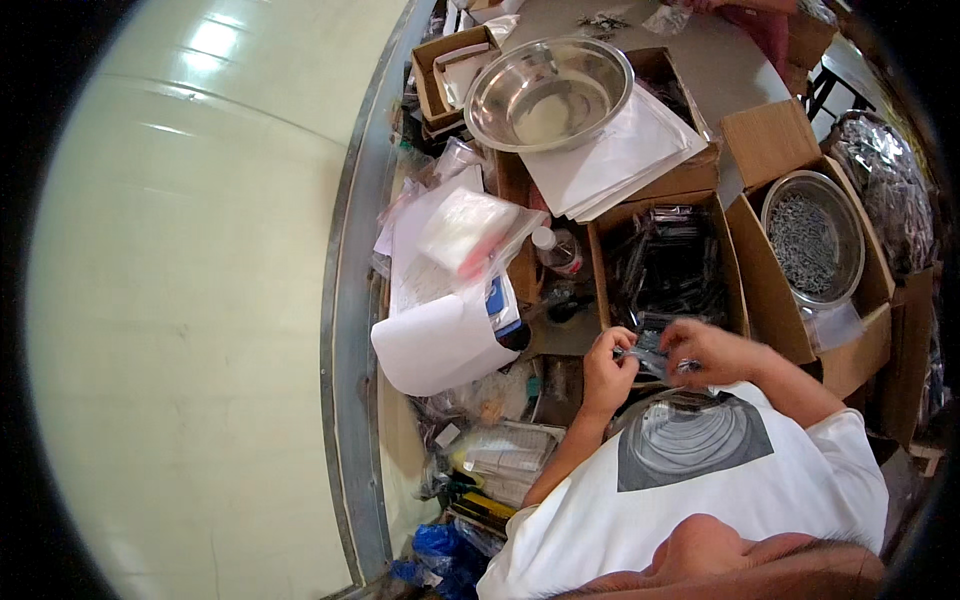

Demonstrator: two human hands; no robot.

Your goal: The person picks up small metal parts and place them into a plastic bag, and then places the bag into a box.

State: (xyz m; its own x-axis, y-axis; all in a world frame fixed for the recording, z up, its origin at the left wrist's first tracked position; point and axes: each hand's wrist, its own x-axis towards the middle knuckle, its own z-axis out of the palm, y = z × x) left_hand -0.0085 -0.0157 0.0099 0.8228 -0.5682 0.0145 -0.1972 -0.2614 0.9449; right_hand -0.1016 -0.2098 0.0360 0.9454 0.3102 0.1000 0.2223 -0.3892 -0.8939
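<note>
In front of my chest, my left hand (609,372) pinches the left end of a small clear plastic bag (652,362). My right hand (708,352) is at the bag's other end with fingers curled on it, slightly smeared by motion. Something dark shows in or under the plastic, too small to name. Just beyond both hands stands an open cardboard box (738,290) filled with black items in clear wrapping (672,262). To its right, a round metal bowl (862,245) of small grey screw-like parts (803,240) rests in another open carton (752,240).
A large steel basin (490,135) sits on white sheets (640,160) over cartons at the back. Left of the boxes are a capped bottle (562,252), a plastic-wrapped pack (465,232) and curled paper (440,345). Bulky wrapped goods (880,170) stand far right. Another person's arm (760,5) shows at the top.
</note>
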